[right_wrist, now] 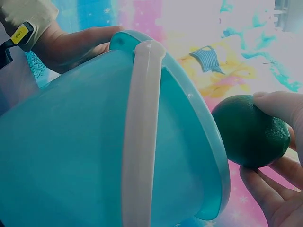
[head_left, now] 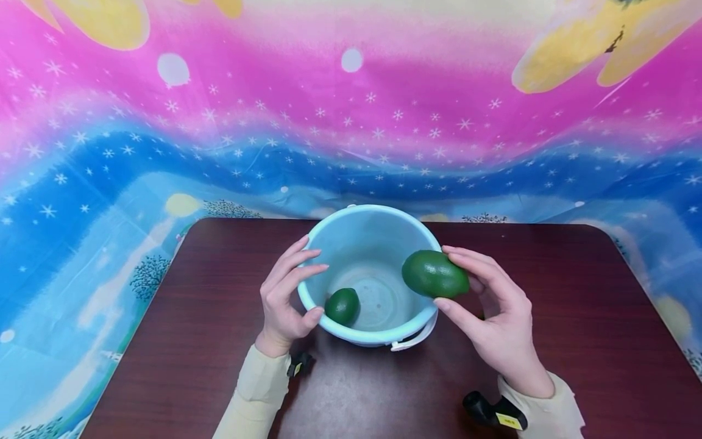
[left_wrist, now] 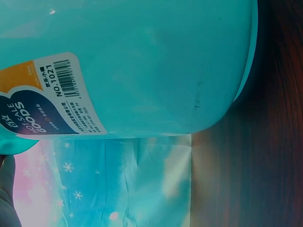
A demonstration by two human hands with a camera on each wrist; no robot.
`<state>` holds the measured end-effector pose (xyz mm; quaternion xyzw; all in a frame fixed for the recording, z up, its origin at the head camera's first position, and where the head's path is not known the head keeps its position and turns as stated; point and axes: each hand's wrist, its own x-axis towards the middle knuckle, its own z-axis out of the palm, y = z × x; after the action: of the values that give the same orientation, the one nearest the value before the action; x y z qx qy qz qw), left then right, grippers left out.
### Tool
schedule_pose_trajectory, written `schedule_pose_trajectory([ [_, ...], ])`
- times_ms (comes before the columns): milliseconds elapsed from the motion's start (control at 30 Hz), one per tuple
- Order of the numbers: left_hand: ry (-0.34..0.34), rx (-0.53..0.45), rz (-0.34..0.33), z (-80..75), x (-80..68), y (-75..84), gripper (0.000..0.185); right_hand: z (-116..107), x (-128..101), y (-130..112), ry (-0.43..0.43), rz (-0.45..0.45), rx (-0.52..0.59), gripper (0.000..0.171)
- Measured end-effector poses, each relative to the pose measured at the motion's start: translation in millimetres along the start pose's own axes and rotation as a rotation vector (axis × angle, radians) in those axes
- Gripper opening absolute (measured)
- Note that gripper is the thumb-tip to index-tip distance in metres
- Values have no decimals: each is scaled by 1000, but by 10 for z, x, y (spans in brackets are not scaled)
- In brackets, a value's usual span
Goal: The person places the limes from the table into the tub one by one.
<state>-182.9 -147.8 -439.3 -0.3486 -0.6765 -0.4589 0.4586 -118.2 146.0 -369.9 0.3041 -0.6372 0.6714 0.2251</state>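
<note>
A light blue bucket [head_left: 378, 213] stands on the table, its mouth facing up. My left hand [head_left: 287, 292] holds its left rim, with fingertips over the edge and the thumb at the near side. Between thumb and fingers, my right hand [head_left: 496, 311] pinches a glossy dark green lime [head_left: 436, 274] above the bucket's right rim. The right wrist view shows the same lime [right_wrist: 251, 132] just beyond the rim. Inside the bucket, low on the left, lies another green lime [head_left: 342, 306]. The left wrist view is mostly filled by the bucket's wall [left_wrist: 156, 71] and its label.
The dark reddish-brown table [head_left: 208, 341] has rounded far corners. Behind it hangs a pink and blue snowflake-patterned cloth [head_left: 307, 116]. A white handle [head_left: 411, 342] hangs down at the bucket's near right side.
</note>
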Motion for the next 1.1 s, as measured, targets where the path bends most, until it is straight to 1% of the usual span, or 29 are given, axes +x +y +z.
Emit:
schedule_pose_trajectory([
  [267,-2,3,-5,-3,-10,-7,64,-3,-36,59,-5,-3,-2,46],
  [433,-5,-1,-7,-3,-23,-13,64,-24,-55,77,-9,6,-14,46],
  [767,-12,4,-12,-4,-23,-17,64,-64,-77,144,-19,-8,4,46],
  [1100,-12,2,-10,-3,-19,-11,64,-61,-64,103,-28,5,-16,47],
])
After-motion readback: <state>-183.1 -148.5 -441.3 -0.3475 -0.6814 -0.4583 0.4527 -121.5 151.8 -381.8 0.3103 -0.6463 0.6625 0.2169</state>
